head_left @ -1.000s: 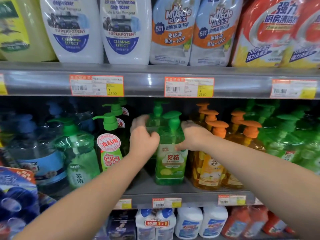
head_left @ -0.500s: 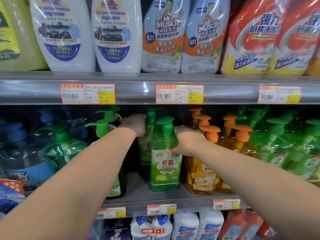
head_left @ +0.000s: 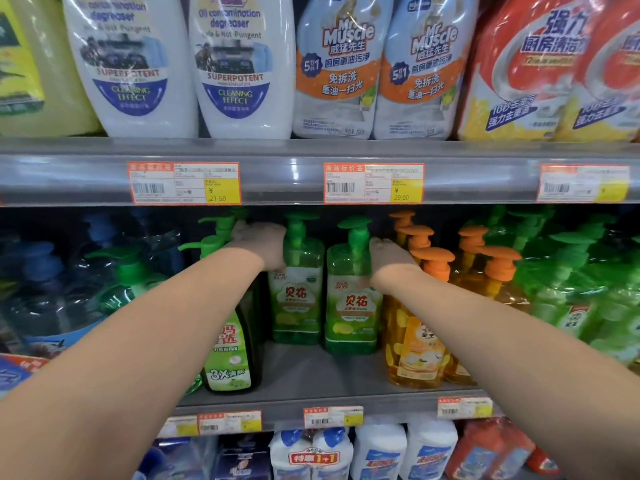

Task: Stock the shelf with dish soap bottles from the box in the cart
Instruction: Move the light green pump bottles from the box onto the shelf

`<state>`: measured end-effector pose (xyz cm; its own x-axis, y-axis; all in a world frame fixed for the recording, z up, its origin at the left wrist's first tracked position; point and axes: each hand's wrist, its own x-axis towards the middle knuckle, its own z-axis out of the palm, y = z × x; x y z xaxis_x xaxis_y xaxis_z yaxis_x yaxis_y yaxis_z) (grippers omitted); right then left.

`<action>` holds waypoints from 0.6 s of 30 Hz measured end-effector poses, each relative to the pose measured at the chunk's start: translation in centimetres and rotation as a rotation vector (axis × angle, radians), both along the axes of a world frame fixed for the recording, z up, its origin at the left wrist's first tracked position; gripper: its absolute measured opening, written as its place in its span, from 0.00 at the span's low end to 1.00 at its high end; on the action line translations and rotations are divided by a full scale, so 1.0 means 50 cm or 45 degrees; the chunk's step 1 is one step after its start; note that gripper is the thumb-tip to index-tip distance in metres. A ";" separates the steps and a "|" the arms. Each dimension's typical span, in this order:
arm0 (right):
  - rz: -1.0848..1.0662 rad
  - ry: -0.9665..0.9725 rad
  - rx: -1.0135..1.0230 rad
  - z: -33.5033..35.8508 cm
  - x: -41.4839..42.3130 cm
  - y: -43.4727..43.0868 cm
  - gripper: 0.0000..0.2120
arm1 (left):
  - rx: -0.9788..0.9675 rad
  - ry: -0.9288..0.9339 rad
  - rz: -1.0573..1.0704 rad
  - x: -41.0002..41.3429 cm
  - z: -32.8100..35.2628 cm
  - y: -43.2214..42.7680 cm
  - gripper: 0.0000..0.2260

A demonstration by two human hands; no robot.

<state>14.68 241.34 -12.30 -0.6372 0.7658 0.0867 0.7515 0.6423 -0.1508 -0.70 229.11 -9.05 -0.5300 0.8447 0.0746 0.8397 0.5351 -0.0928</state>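
Both forearms now reach deeper over the shelf [head_left: 311,375] than a moment earlier. Where one green bottle stood close to the front edge with another behind it, two now stand side by side, set back from that edge.

Nearest the camera, the arms converge from the lower corners. Bare shelf lies beyond them, between a dark green bottle [head_left: 232,351] at the front edge on the left and the orange bottles [head_left: 412,348] on the right.

The left grip [head_left: 259,244] is curled against the outer shoulder of the left dish soap bottle [head_left: 298,299], just under its pump. The right grip [head_left: 389,259] curls the same way on the outer shoulder of the right dish soap bottle [head_left: 351,306]. The fingertips of both are hidden behind the bottles, so how firmly they clasp cannot be told.

Each bottle lies inward of its own grip, toward the middle of the shelf. Their long axes are upright, their labels face out, and the two stand just beside each other. The left arm is nearer the left bottle and the right arm nearer the right, so neither needs to cross.

Any final squaring-up looks like a push straight back or inward along the shelf. The bare strip ahead of the pair looks like room for another row. Neither box nor cart is in view.

Farther up, the upper shelf rail [head_left: 294,178] carries price tags below the degreaser bottles.
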 end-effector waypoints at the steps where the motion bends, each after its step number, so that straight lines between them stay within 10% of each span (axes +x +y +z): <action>1: -0.005 0.039 -0.004 -0.002 -0.004 0.002 0.24 | 0.001 -0.004 0.001 0.000 -0.002 0.000 0.16; 18: -0.006 0.193 -0.266 -0.032 -0.036 0.028 0.41 | 0.151 -0.316 0.054 -0.001 -0.019 0.010 0.29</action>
<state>12.90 242.74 -13.89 -0.6254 0.7800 0.0204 0.7131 0.5820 -0.3908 -0.73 229.60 -9.99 -0.5794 0.8143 0.0354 0.8054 0.5653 0.1782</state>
